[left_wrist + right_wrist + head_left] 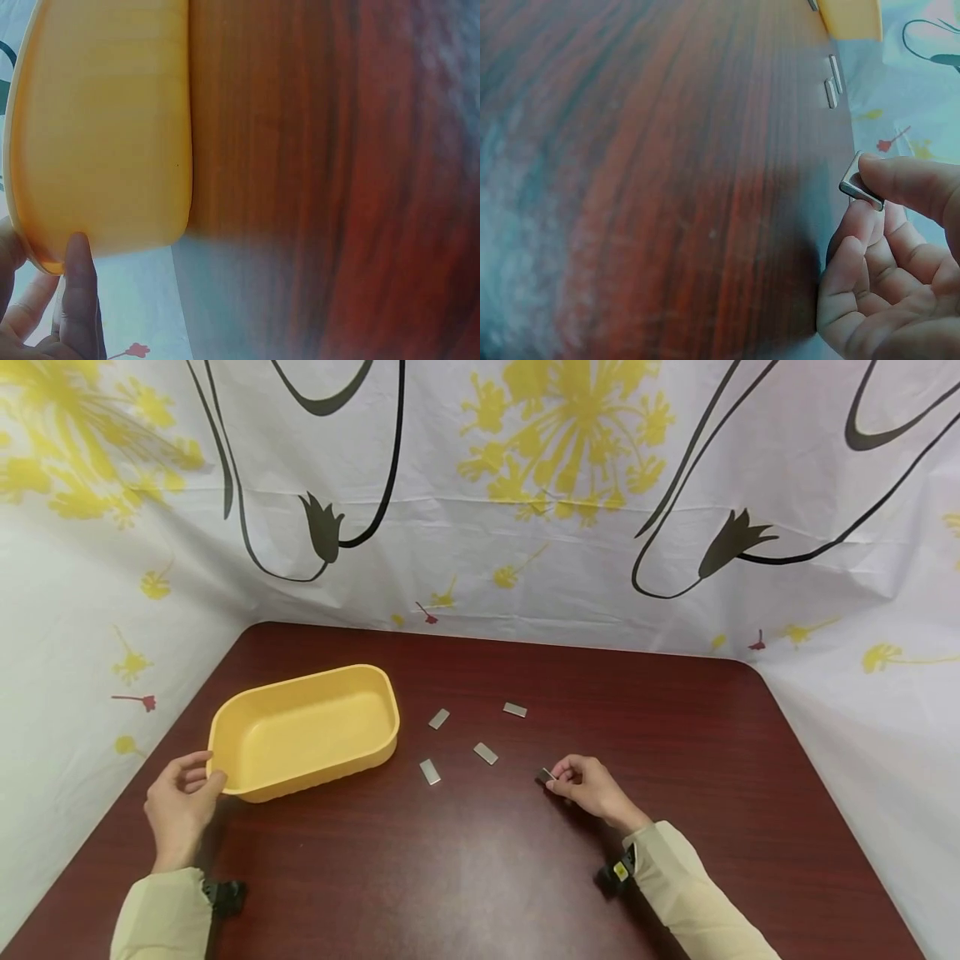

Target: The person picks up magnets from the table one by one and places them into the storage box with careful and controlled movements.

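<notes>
Viewed from the head camera, a light sleeve point(167, 917) enters at far left, a black wrist device point(227, 897) at its 3 o'clock edge. The left hand point(180, 802) pinches the rim of a yellow container point(311, 727) at the container's 8 o'clock corner. The container sits on the dark red table point(420, 868), its open side up.

Just beyond its right end lies a first metal piece point(430, 772), with a second metal piece point(439, 719) at that one's 12 o'clock. A third metal piece point(486, 753) is at the second's 4 o'clock, and a fourth metal piece point(515, 710) at the third's 1 o'clock. All four lie apart on the table.

At the fourth's 5 o'clock is a held metal piece point(862, 190), pinched between thumb and fingers of the right hand point(588, 787); whether it touches the table I cannot tell. The right sleeve point(693, 889) runs off between 4 and 5 o'clock.
</notes>
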`<control>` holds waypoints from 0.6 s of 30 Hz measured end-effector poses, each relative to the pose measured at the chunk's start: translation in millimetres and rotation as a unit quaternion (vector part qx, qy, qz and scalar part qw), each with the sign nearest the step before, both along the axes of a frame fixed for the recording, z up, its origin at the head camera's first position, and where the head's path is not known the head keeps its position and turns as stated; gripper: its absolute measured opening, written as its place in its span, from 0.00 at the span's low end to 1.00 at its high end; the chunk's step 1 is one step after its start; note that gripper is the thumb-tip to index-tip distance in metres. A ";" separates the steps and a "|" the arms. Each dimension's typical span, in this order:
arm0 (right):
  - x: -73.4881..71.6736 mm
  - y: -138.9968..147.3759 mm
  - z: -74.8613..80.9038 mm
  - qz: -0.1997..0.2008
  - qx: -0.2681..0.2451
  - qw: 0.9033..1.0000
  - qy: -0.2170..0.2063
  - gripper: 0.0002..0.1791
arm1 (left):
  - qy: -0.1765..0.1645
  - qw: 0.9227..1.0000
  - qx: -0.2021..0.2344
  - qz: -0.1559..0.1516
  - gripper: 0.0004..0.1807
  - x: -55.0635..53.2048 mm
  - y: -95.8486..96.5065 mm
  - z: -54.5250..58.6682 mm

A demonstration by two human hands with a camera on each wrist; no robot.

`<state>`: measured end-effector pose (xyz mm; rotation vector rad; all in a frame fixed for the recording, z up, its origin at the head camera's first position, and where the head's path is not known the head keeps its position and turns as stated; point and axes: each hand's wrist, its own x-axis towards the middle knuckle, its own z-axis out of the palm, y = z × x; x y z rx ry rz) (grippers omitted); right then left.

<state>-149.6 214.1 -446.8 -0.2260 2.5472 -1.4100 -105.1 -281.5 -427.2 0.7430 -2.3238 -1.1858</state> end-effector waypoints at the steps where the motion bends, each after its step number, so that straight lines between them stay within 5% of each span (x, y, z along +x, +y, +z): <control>1: -0.2 0.1 -0.1 0.001 -0.003 1.000 0.000 0.06 | 0.001 1.000 0.000 -0.001 0.18 -0.2 -0.7 -1.0; 9: -4.5 -0.7 0.3 0.013 -0.044 0.999 -0.011 0.06 | 0.015 1.000 -0.014 -0.008 0.16 -5.9 -11.4 -19.8; 18: -11.3 -11.4 9.8 0.014 -0.055 0.998 0.020 0.06 | 0.011 1.000 -0.009 0.000 0.16 -2.2 -3.4 -7.4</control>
